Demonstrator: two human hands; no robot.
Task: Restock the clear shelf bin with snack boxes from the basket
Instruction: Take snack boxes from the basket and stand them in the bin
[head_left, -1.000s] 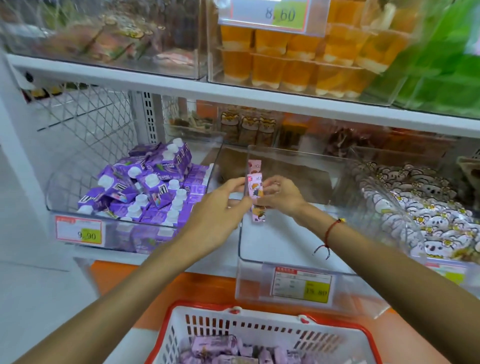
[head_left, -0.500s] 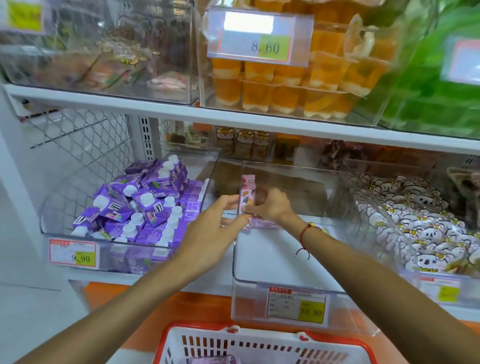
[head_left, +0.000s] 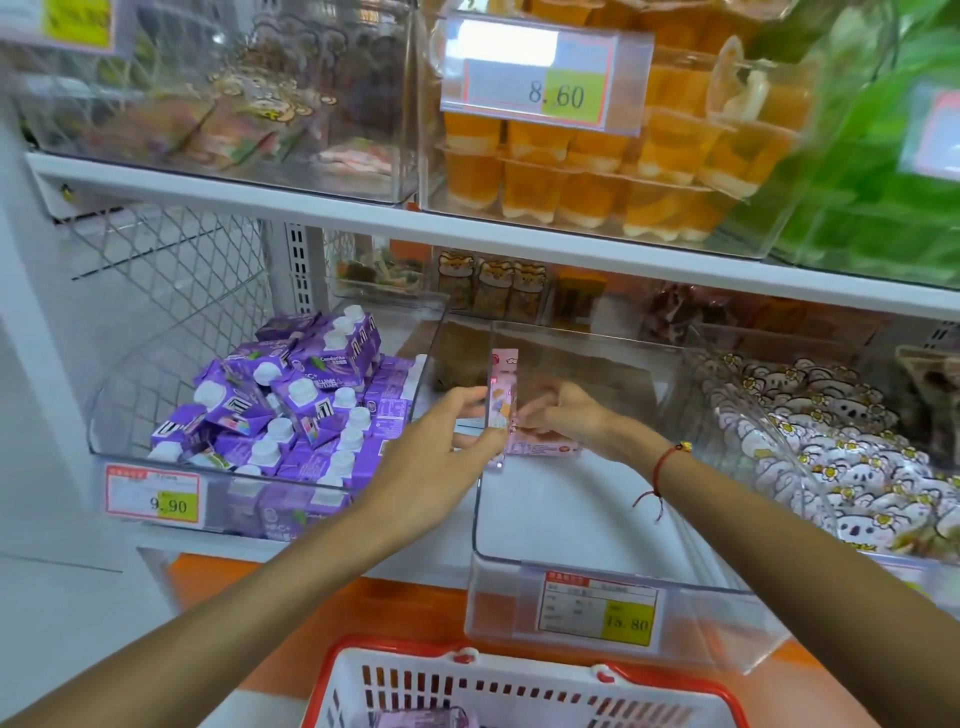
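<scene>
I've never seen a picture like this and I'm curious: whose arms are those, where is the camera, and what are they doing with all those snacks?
The camera sits on a person's head and looks down, so you see their own two arms. They stand at a shop shelf. Both hands reach into a clear bin that is nearly bare. The left hand and the right hand hold pink snack boxes at the bin's left wall; one stands upright, another lies flat. To the left is a bin of purple cartons; to the right, white animal-face packets. Above are orange jelly cups. At the bottom is a red and white basket with more snacks.
</scene>
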